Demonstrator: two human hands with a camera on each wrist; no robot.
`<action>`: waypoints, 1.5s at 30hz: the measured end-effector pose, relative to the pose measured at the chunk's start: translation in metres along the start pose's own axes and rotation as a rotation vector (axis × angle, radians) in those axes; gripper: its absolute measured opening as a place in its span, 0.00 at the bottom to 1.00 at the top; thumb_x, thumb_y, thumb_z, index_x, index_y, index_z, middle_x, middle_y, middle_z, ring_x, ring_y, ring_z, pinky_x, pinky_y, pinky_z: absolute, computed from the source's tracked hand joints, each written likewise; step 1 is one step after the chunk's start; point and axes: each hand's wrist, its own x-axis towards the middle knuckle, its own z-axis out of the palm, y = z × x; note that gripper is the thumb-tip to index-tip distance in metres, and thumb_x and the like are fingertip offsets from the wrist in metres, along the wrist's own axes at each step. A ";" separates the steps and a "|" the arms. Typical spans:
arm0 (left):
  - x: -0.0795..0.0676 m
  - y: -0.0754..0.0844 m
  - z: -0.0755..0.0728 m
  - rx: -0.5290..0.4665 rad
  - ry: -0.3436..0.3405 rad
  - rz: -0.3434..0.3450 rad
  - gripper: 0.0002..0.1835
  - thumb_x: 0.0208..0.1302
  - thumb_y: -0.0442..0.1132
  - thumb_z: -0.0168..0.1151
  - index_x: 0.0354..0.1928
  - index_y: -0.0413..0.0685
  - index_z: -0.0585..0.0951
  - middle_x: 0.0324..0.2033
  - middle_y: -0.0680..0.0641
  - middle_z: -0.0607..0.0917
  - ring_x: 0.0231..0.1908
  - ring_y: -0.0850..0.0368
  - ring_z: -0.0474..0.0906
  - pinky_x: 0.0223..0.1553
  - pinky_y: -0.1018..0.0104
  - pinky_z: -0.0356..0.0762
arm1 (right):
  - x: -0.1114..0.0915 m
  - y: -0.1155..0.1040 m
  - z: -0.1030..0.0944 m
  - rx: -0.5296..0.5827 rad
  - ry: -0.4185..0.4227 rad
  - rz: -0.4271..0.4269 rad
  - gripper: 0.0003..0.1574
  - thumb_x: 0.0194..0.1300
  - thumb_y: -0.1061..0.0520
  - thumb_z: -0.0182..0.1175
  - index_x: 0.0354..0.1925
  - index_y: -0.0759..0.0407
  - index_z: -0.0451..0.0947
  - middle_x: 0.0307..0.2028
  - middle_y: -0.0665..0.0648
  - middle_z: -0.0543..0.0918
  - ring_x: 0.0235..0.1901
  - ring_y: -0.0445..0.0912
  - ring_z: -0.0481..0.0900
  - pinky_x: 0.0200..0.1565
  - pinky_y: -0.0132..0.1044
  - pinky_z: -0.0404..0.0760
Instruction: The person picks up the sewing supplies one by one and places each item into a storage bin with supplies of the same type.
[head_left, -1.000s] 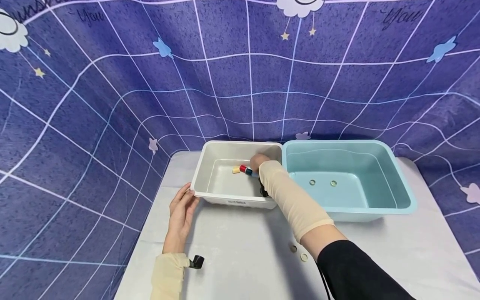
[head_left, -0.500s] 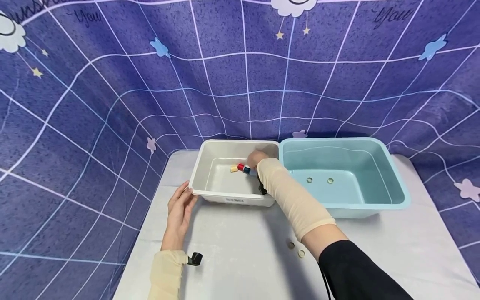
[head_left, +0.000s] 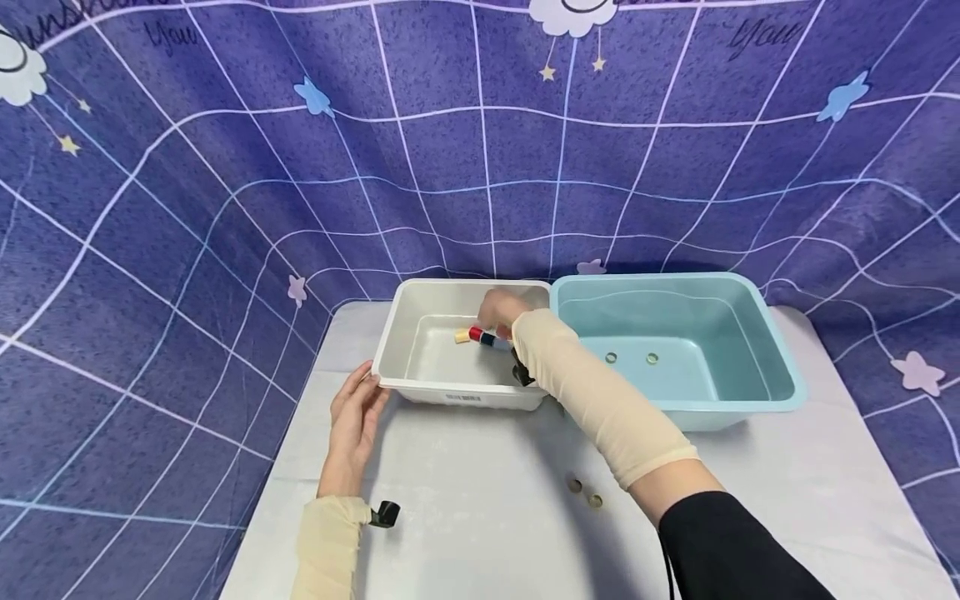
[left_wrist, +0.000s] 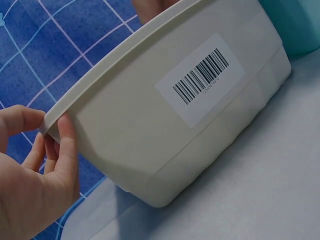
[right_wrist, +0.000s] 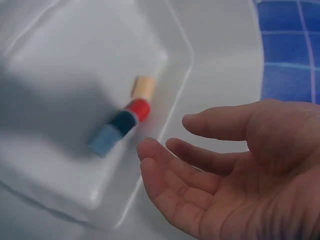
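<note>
My left hand (head_left: 356,421) grips the near left corner of the white plastic tub (left_wrist: 125,120), fingers and thumb at the rim on both sides of it. My right hand (right_wrist: 225,170) is inside the tub, its thumb apart from loosely bent fingers and nothing between them. Just beside its fingertips, several small cylinders lie end to end on the tub floor. They run from a cream cylinder (right_wrist: 144,87) through a red cylinder (right_wrist: 138,108) and a dark blue cylinder (right_wrist: 123,123) to a light blue cylinder (right_wrist: 105,140).
A light blue tub (head_left: 675,404) stands against the white one's right side, with two small rings (head_left: 652,358) on its floor. Two more rings (head_left: 595,501) lie on the white table (head_left: 465,500) near the right forearm. A patterned curtain (head_left: 420,167) hangs behind and at the left.
My right hand has drawn up and slightly left from the light blue cylinder, showing more of it. My left hand stays at the tub's corner. The head view has shifted slightly.
</note>
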 end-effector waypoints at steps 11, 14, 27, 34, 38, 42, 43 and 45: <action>0.000 0.005 0.001 -0.006 0.000 0.003 0.16 0.75 0.27 0.57 0.60 0.47 0.80 0.47 0.49 0.85 0.43 0.63 0.83 0.51 0.75 0.88 | -0.036 -0.017 -0.001 0.074 0.019 -0.100 0.02 0.71 0.63 0.56 0.41 0.60 0.71 0.25 0.54 0.77 0.21 0.43 0.74 0.27 0.32 0.83; -0.001 0.006 0.002 -0.003 0.013 0.000 0.16 0.75 0.28 0.57 0.60 0.47 0.80 0.46 0.50 0.85 0.42 0.63 0.83 0.50 0.76 0.88 | -0.044 -0.021 -0.001 0.040 0.016 -0.145 0.05 0.70 0.65 0.55 0.34 0.62 0.76 0.23 0.54 0.79 0.19 0.43 0.74 0.26 0.31 0.83; -0.002 0.007 0.003 -0.036 0.008 -0.016 0.14 0.75 0.27 0.58 0.55 0.49 0.83 0.43 0.50 0.84 0.41 0.63 0.82 0.48 0.76 0.88 | -0.089 -0.014 -0.003 0.123 0.053 -0.292 0.11 0.73 0.62 0.60 0.50 0.66 0.83 0.34 0.60 0.86 0.23 0.43 0.77 0.25 0.29 0.78; -0.002 0.010 0.004 -0.035 0.058 -0.046 0.14 0.75 0.27 0.58 0.54 0.50 0.84 0.44 0.50 0.83 0.41 0.62 0.81 0.47 0.76 0.88 | -0.113 -0.006 -0.003 0.100 0.076 -0.346 0.12 0.73 0.59 0.63 0.52 0.62 0.82 0.37 0.56 0.86 0.28 0.40 0.77 0.27 0.24 0.74; -0.001 0.008 0.005 -0.025 0.050 -0.046 0.14 0.75 0.28 0.59 0.56 0.49 0.84 0.46 0.49 0.82 0.42 0.62 0.81 0.49 0.76 0.88 | -0.122 0.003 -0.002 0.084 0.085 -0.368 0.15 0.74 0.58 0.62 0.55 0.62 0.81 0.37 0.53 0.86 0.29 0.40 0.75 0.31 0.27 0.73; -0.001 0.005 0.006 -0.015 0.048 -0.050 0.14 0.75 0.28 0.59 0.56 0.49 0.84 0.46 0.49 0.82 0.43 0.62 0.81 0.50 0.76 0.88 | -0.133 0.015 -0.002 0.090 0.088 -0.360 0.17 0.74 0.57 0.62 0.58 0.62 0.80 0.40 0.54 0.88 0.33 0.41 0.78 0.38 0.29 0.77; -0.001 0.005 0.006 -0.013 0.046 -0.052 0.14 0.75 0.28 0.59 0.56 0.50 0.84 0.46 0.49 0.82 0.43 0.62 0.81 0.50 0.76 0.88 | -0.136 0.018 -0.002 0.090 0.091 -0.360 0.18 0.74 0.57 0.63 0.58 0.61 0.80 0.41 0.55 0.88 0.35 0.42 0.80 0.40 0.30 0.79; -0.001 0.004 0.007 -0.016 0.049 -0.053 0.14 0.75 0.28 0.59 0.55 0.50 0.84 0.45 0.50 0.83 0.43 0.62 0.82 0.50 0.76 0.88 | -0.142 0.024 -0.001 0.087 0.092 -0.354 0.18 0.74 0.56 0.62 0.58 0.59 0.81 0.44 0.56 0.89 0.39 0.44 0.82 0.43 0.33 0.81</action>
